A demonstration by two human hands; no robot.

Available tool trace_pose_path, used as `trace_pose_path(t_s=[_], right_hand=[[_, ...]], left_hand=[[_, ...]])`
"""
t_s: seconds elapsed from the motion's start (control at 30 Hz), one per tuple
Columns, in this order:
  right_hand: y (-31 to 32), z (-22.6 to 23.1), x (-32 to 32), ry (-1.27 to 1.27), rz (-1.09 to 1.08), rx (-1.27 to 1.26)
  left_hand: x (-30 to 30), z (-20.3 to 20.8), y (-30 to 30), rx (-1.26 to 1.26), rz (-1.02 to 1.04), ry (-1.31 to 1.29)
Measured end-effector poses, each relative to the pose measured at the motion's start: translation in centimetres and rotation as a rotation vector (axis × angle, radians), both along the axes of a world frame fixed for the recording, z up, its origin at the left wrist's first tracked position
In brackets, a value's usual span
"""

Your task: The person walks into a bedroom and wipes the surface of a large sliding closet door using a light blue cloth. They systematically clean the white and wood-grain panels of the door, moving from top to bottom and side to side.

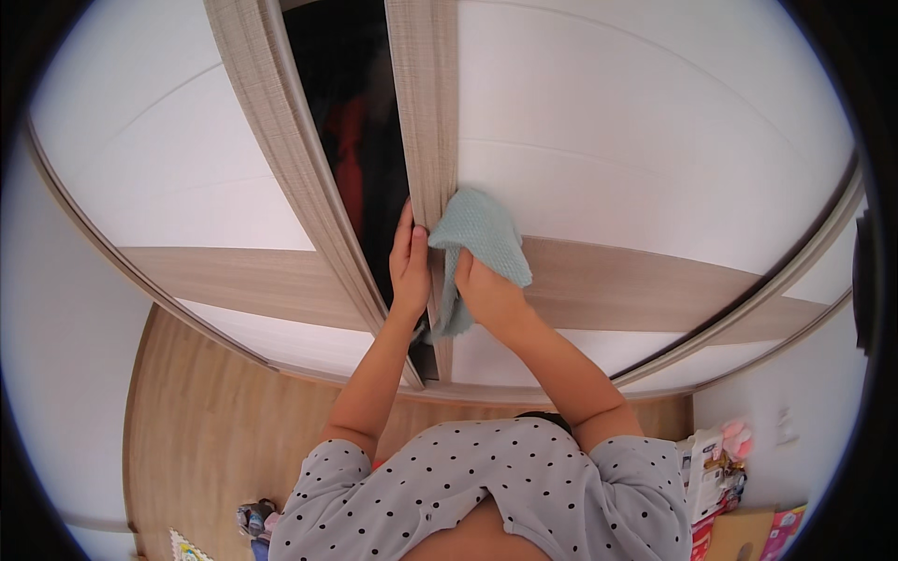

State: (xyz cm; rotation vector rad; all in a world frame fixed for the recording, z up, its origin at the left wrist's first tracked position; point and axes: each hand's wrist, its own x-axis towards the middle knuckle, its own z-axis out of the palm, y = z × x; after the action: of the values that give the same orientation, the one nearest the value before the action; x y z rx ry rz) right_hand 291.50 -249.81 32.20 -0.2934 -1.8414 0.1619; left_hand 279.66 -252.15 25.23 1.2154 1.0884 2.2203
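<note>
Cloth (482,222) looks soft, light; best gripped bunched. Right hand (484,288) clasps it; left hand (410,265) flat along door edge (428,140).

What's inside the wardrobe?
A red item shows in the dark interior, too dim to identify. The doors cover the rest.

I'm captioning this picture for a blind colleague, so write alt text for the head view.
A person's right hand holds a pale blue-green cloth against the wood-grain edge of a mostly white wardrobe door; the left hand touches that edge beside a dark gap. Wood-look floor shows at lower left.
</note>
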Motion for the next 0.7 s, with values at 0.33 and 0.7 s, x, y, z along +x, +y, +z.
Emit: trace_pose_path(t_s=[0.33,0.7], right_hand=[[-0.9,7.0,-1.7,-0.152,-0.125,-0.229],[3.9,19.4,-6.7,0.163,-0.257,0.384]], left_hand=[[-1.1,-2.0,0.8,-0.011,0.141,0.141],[-0.3,-0.1,-0.6,-0.051,0.239,0.179]])
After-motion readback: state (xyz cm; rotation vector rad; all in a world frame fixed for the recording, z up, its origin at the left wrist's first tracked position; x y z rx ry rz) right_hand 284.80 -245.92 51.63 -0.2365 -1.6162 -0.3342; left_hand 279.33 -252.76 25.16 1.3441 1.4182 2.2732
